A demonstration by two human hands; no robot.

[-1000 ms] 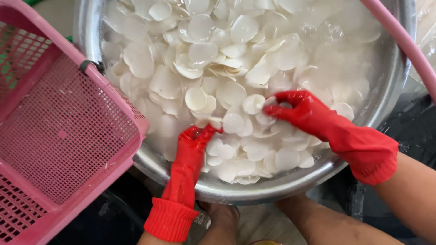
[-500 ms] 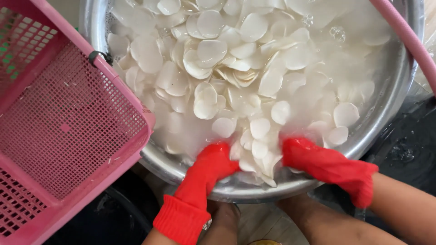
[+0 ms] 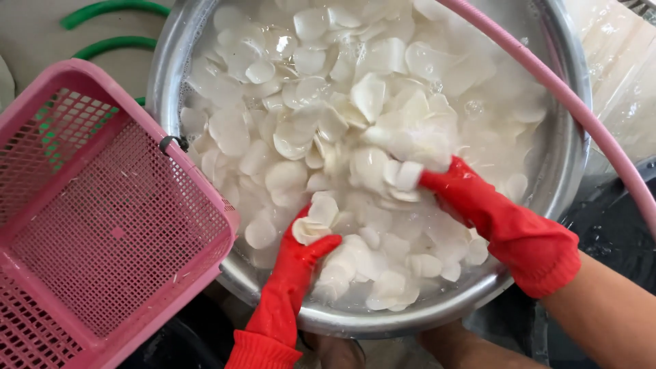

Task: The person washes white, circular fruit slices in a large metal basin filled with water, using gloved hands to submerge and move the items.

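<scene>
A large round metal basin (image 3: 574, 137) holds cloudy water and a great many thin white slices (image 3: 301, 102). Both my hands wear red rubber gloves. My left hand (image 3: 301, 256) is at the near side of the basin, its fingers curled around a few white slices (image 3: 314, 222) lifted just above the water. My right hand (image 3: 458, 195) reaches in from the right, its fingertips buried under a raised heap of slices (image 3: 403, 137) near the middle of the basin.
A pink plastic mesh basket (image 3: 102, 225) leans tilted against the basin's left rim. A pink hose (image 3: 581, 116) arcs over the basin's right side. Green hose loops (image 3: 109, 27) lie on the floor at upper left. Wet dark ground (image 3: 608, 232) shows at the right.
Both hands moved from the near rim into the basin and scooped slices upward. The right hand pushed a heap toward the middle; the left lifted a few slices.
</scene>
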